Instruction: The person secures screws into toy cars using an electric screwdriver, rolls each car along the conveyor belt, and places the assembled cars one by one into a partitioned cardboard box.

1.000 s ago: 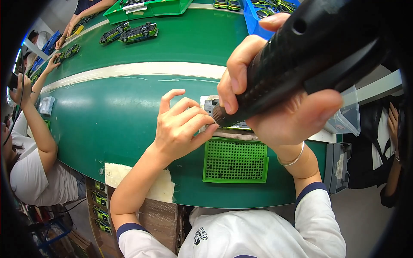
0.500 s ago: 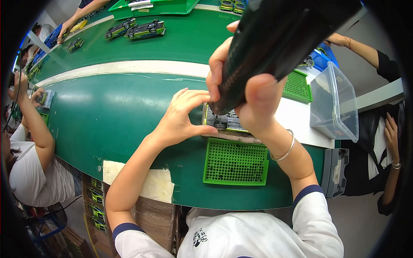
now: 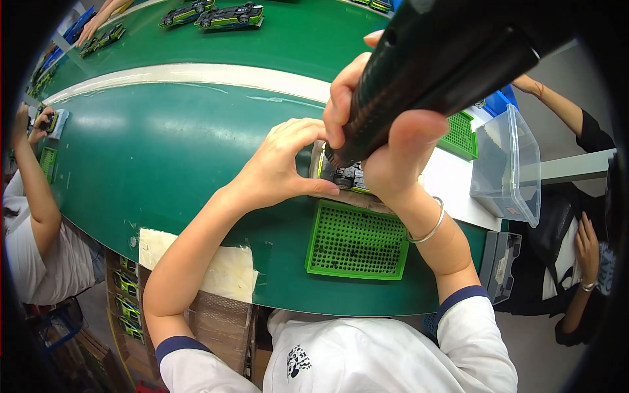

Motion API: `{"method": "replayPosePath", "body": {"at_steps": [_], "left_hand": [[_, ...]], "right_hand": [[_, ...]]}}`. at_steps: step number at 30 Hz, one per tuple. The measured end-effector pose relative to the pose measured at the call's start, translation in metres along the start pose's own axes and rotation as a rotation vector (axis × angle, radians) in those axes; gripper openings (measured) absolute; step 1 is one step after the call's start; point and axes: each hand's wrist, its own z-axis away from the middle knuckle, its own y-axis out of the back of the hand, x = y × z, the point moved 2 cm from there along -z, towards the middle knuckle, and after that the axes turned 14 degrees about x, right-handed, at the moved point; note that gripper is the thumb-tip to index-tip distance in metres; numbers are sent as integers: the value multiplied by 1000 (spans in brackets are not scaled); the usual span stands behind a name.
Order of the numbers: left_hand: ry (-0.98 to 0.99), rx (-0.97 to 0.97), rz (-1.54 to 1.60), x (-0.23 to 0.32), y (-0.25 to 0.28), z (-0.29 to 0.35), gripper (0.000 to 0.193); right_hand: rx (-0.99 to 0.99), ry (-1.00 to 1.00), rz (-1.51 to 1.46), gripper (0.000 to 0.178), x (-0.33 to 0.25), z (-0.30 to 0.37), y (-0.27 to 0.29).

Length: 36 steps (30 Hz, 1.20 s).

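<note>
My right hand is wrapped round a thick black electric screwdriver, which slants down to the left and fills the upper right of the head view. Its ribbed lower end is over a toy car that lies underside up in a low brownish holder. The tip is hidden, so I cannot tell whether it touches the car. Fingers and thumb of my left hand curve round the holder's left end, the thumb along its near side. My right hand covers the car's right part.
A green perforated tray lies just nearer than the holder. To the right are another green tray, a clear plastic bin and a grey bin. Upturned cars lie beyond the white strip. Co-workers sit left and right.
The whole view has shifted slightly. The screwdriver leans a little more toward the right, its lower end still over the car. My left hand keeps its place at the holder.
</note>
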Motion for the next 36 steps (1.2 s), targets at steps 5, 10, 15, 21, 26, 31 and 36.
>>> {"method": "replayPosePath", "body": {"at_steps": [5, 10, 15, 21, 26, 31, 36], "left_hand": [[57, -45, 32, -4, -3, 1, 56], [-37, 6, 6, -3, -5, -2, 56], [-13, 1, 72, -7, -6, -2, 56], [-55, -1, 67, -9, -6, 0, 58], [-50, -11, 78, -9, -9, 0, 58], [-54, -13, 67, -9, -7, 1, 58], [-28, -22, 49, -8, -3, 1, 62]], "right_hand": [[-140, 24, -96, 96, 14, -1, 11], [-178, -377, -281, 93, 6, -4, 28], [-192, 106, -390, 97, -25, 13, 42], [-167, -126, -210, 95, -28, 54, 49], [-214, -295, -128, 94, -25, 60, 44], [-164, -202, -210, 95, -33, 53, 44], [-96, -102, -282, 97, -44, 44, 48]]}}
